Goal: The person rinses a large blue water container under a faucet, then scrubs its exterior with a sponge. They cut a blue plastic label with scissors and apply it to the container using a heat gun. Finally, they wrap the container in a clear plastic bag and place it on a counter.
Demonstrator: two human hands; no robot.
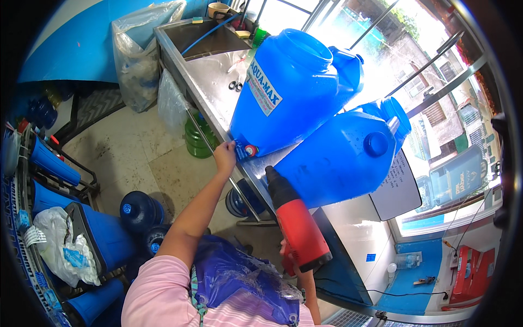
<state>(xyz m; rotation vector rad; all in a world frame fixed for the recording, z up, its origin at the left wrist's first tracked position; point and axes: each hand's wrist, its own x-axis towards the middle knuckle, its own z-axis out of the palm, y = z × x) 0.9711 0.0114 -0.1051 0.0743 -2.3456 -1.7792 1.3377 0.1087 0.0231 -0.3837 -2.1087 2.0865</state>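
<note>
A large blue water container (294, 82) with a white label stands at the counter's edge. Low on its side is a blue spigot (241, 150), with a small red-and-white round piece beside it. My left hand (224, 158) is closed, its fingertips on the spigot. My right hand (287, 255) grips a red heat gun (302, 231), partly hidden behind the tool's body. The gun's black nozzle points up toward the spigot, apart from it. Beside the nozzle lies a second blue container (340, 158) on its side, its round cap facing the window.
A metal counter (210, 73) with a sink (199, 38) runs along the window. Green (197, 139) and dark blue bottles (140, 211) stand on the floor. More blue containers (101, 234) fill the left side. A red case (473, 275) and a black cord lie at the right.
</note>
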